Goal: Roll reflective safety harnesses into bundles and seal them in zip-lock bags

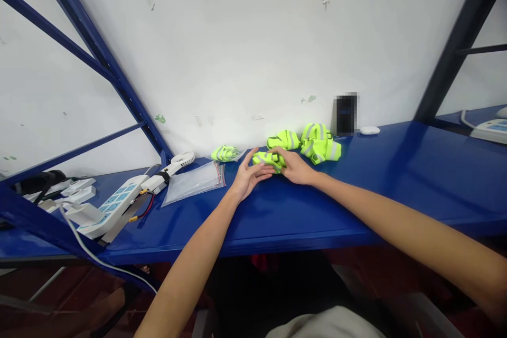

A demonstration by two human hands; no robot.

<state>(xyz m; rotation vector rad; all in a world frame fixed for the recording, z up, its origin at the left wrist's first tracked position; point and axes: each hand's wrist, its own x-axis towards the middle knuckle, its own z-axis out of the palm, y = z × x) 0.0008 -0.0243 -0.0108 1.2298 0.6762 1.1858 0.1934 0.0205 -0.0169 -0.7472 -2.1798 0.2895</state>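
Between both hands, just above the blue tabletop, is a folded neon-yellow reflective strap [262, 158] with grey bands. My left hand [249, 176] cups its left end, thumb up behind it and fingers along its near side. Around the right end curl the fingers of my right hand [293, 166], partly hidden by the strap. Another bundled reflective strap [288, 140] lies just behind my right hand, and a larger heap of the same yellow straps [320, 143] sits to its right. A flat folded reflective strap [225, 153] rests on clear plastic left of my hands.
Clear zip bags [196, 184] lie on the blue table [380, 179] at the left. Beyond them are a white handheld fan [182, 159], a cable with yellow connectors [147, 208] and a power strip [116, 205]. A pixelated dark object [346, 114] and white case [369, 130] stand back right.
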